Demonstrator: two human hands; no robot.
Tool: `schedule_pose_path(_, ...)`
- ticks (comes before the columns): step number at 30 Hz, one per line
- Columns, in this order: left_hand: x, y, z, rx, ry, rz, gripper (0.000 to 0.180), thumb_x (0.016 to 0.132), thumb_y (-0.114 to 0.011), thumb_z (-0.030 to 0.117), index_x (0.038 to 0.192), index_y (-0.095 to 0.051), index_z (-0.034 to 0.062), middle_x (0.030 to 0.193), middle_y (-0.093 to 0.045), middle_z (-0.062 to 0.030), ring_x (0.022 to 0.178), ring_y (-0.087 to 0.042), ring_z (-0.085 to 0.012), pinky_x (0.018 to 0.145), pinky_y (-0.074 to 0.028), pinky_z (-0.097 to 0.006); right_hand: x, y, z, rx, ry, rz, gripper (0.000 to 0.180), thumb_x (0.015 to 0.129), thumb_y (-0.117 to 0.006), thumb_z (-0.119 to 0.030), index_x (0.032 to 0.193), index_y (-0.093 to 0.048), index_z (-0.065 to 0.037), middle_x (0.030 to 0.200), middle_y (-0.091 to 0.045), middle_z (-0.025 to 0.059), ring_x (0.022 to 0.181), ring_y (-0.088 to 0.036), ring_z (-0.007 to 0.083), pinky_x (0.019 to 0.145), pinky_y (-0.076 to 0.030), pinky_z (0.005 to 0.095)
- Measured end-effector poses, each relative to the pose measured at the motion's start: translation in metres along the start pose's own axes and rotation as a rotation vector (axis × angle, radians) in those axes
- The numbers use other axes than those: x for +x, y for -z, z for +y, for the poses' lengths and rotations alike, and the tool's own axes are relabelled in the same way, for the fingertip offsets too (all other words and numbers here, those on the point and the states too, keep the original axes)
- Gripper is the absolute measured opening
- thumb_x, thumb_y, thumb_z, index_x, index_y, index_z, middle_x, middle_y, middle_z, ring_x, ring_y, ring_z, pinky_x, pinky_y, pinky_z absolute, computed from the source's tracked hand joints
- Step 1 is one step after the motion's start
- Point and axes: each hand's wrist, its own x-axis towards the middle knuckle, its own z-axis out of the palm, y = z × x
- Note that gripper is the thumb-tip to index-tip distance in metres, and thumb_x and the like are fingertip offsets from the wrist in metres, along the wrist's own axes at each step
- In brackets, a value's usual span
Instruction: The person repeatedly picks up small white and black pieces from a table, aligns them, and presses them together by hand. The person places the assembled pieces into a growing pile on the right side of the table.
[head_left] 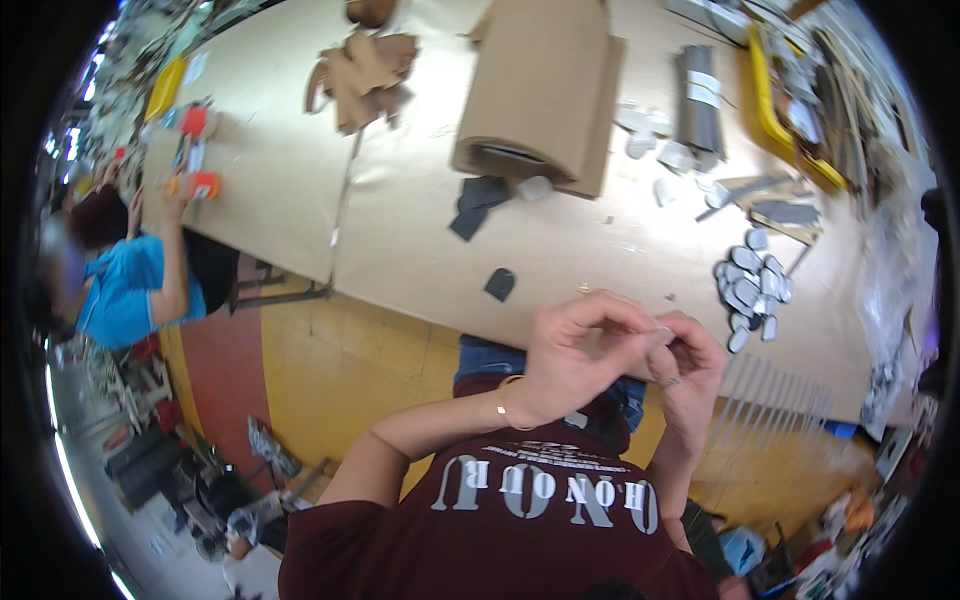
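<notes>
- Bench [420, 230]: a long work surface covered in brown board; its near edge runs just above the hands.
- Cardboard roll [535, 90]: large and lying on its side at the middle of the bench toward the far edge, its open end facing the near edge.
- Cardboard offcuts [362, 75]: a loose heap left of the roll, near the far edge.
- Grey oval pieces [752, 285]: a cluster of small flat cut-outs lies at the right end of the bench close to the near edge, well apart from the hands.
- Dark pieces [480, 205]: a few dark flat pieces sit below the roll; a lone one [499, 284] rests near the near edge.
- Left hand [570, 355]: raised just off the near edge, fingers curled in a pinch that meets the right hand.
- Right hand [690, 365]: closed the same way, fingertips touching the left.
- Small pale piece [662, 335]: held between the two pinches; too small to identify further.
- Judgement: the step in hand appears to be fine fingertip work on that one piece, peeling or separating. The next move calls for a steady pinch.
</notes>
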Motion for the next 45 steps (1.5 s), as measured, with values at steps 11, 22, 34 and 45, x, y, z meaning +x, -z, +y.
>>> schedule_pose_path(11,-0.004,0.09,-0.004,1.035,-0.195,-0.054,0.033,0.082,-0.068,-0.003,0.114,-0.07,0.0064,0.124,-0.061,-0.0154,0.097,-0.061,-0.026,0.083,-0.051,-0.036,0.0,0.003,-0.004,-0.006,-0.09,0.045,0.013,0.1,-0.059,-0.012,0.1,-0.062,0.0,0.091,-0.066,0.0052,0.083,-0.06,0.0116,0.079,-0.047,0.0259)
schedule_pose_path(22,-0.005,0.095,0.005,0.618,0.246,0.094,0.011,0.087,-0.073,0.0,0.097,-0.069,-0.0021,0.083,-0.07,-0.0052,0.071,-0.063,-0.0095,0.066,-0.051,-0.024,0.0,0.004,-0.012,-0.207,-0.124,-0.005,0.008,0.095,-0.062,-0.006,0.093,-0.065,0.002,0.083,-0.064,0.001,0.08,-0.055,0.0081,0.076,-0.045,0.0245)
schedule_pose_path(34,0.002,0.018,-0.021,0.846,0.104,-0.048,0.022,0.089,-0.071,0.009,0.109,-0.066,0.0028,0.087,-0.067,-0.0136,0.065,-0.067,-0.0256,0.057,-0.052,-0.034,0.007,0.012,-0.023,-0.759,-0.183,-0.02,0.015,0.094,-0.062,-0.011,0.093,-0.064,0.004,0.069,-0.059,0.0125,0.061,-0.053,0.0194,0.059,-0.043,0.0328)
schedule_pose_path(45,-0.007,0.037,-0.043,1.373,-0.332,-0.315,0.037,0.085,-0.069,0.011,0.122,-0.069,0.0126,0.103,-0.06,-0.0059,0.079,-0.063,-0.0208,0.065,-0.049,-0.033,0.011,0.003,0.003,-0.722,-0.294,0.024,0.015,0.096,-0.059,-0.009,0.093,-0.062,0.005,0.06,-0.05,0.0067,0.054,-0.042,0.012,0.051,-0.036,0.0303)
